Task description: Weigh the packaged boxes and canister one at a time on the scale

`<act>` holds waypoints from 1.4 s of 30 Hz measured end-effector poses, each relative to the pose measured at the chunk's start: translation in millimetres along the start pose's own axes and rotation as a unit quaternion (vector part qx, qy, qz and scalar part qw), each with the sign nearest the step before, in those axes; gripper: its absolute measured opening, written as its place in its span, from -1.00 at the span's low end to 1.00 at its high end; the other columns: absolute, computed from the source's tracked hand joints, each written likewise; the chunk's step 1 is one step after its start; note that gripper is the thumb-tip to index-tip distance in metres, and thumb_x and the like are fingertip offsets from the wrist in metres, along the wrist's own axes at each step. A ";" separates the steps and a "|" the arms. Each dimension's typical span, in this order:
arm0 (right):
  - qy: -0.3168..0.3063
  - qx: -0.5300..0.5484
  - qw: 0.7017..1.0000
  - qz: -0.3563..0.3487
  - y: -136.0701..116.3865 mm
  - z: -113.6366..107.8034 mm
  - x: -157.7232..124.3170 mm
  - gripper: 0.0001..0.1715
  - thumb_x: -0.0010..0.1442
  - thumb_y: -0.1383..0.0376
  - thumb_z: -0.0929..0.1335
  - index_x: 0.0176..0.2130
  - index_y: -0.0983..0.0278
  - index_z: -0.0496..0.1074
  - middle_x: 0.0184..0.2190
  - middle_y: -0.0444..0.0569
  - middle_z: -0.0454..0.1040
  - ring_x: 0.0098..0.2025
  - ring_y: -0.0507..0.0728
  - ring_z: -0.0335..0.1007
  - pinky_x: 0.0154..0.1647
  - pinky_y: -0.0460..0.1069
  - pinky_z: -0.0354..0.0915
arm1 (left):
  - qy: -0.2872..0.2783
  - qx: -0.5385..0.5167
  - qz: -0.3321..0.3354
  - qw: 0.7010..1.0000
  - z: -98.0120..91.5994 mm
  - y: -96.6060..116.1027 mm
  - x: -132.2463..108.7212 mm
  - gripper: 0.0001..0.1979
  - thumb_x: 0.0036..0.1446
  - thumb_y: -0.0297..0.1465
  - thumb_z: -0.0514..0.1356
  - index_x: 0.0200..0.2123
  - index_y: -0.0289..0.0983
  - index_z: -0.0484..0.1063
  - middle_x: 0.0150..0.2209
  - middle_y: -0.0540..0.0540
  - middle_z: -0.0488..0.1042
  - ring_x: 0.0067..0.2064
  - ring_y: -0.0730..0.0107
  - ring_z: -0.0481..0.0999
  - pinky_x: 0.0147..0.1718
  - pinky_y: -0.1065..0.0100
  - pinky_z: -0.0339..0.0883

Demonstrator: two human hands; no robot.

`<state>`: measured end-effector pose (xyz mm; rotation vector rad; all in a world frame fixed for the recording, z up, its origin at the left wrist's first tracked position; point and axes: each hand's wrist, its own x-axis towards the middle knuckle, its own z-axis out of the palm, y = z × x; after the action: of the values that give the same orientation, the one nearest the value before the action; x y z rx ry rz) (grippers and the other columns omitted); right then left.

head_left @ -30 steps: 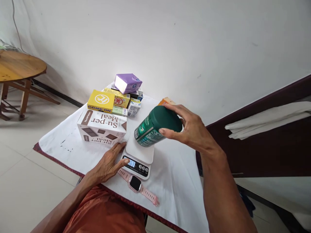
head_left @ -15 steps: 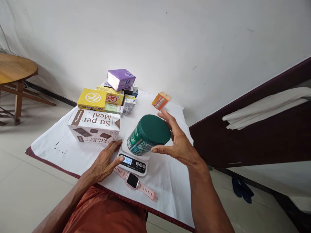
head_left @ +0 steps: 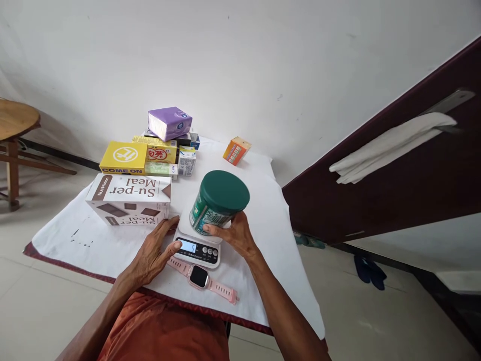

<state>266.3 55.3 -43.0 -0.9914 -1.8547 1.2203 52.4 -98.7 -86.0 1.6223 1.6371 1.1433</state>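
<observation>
My right hand (head_left: 238,235) is wrapped round the lower right side of a green canister (head_left: 221,195) with a dark green lid, its thumb across the front and its other fingers hidden behind. The canister is upright over the white kitchen scale (head_left: 197,252); whether its base touches the platform I cannot tell. The lit display seems to read 5. Against the scale's left side rests my left hand (head_left: 150,258), fingers stretched and thumb apart at the display's corner. Just in front of the scale lies a pink-strapped smartwatch (head_left: 199,277), face up.
Left of the scale stands a white Su-per Meal box (head_left: 130,198). Behind it are a yellow box (head_left: 124,155), several smaller boxes and a purple tissue pack (head_left: 170,122). An orange box (head_left: 236,150) sits near the wall. A white cloth (head_left: 255,281) covers the table.
My right hand has closed round the canister, lower down than before. The scale reading has dropped from 363 to what looks like 5. My left hand stays by the scale; the view has shifted.
</observation>
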 end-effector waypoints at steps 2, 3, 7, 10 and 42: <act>0.046 0.009 0.999 0.013 7.5 -14.4 9.5 -0.20 -0.19 -0.04 0.66 -0.04 0.25 0.54 -0.10 0.13 0.68 -0.06 0.35 0.60 -0.02 0.23 0.51 | 0.000 0.001 0.000 1.000 -0.2 -0.4 0.0 -0.38 0.44 0.00 0.05 0.38 -0.24 0.27 0.30 -0.31 0.43 0.31 -0.01 0.45 0.32 -0.03 0.32; 0.076 0.011 0.997 0.015 13.1 -24.4 16.8 -0.21 -0.18 -0.06 0.65 -0.04 0.25 0.53 -0.10 0.13 0.67 -0.07 0.35 0.60 -0.02 0.24 0.51 | 0.000 0.002 -0.002 1.000 -0.3 -0.6 -0.1 -0.38 0.44 0.00 0.06 0.39 -0.24 0.27 0.30 -0.31 0.43 0.32 -0.02 0.45 0.32 -0.04 0.32; 0.199 -0.016 0.980 -0.020 47.7 -73.5 61.7 -0.12 -0.12 -0.07 0.62 0.09 0.23 0.44 0.04 0.14 0.62 0.05 0.33 0.57 0.14 0.28 0.44 | -0.005 0.003 -0.013 1.000 -1.0 -1.1 -0.1 -0.39 0.44 -0.03 0.07 0.41 -0.20 0.26 0.31 -0.29 0.42 0.33 -0.03 0.44 0.32 -0.04 0.33; 0.289 -0.052 0.956 0.003 79.5 -105.3 103.7 0.02 -0.23 -0.05 0.64 0.13 0.23 0.36 0.07 0.14 0.58 0.09 0.33 0.52 0.20 0.30 0.39 | -0.010 -0.007 -0.015 1.000 -1.3 -0.1 0.3 -0.40 0.43 -0.04 0.08 0.41 -0.16 0.25 0.33 -0.27 0.41 0.33 -0.03 0.44 0.30 -0.02 0.36; 0.332 -0.056 0.935 0.115 127.5 -126.7 236.8 0.25 -0.28 0.11 0.65 0.26 0.23 0.11 0.30 0.28 0.28 0.37 0.42 0.21 0.42 0.36 0.17 | -0.023 -0.038 -0.039 0.998 -1.9 2.3 -2.0 -0.33 0.41 -0.01 0.09 0.48 -0.10 0.16 0.39 -0.26 0.34 0.39 -0.12 0.37 0.34 -0.08 0.32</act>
<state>292.5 347.6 -90.2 -1.4959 -1.3040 0.7606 52.1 -101.2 -83.5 1.5136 1.5945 1.1061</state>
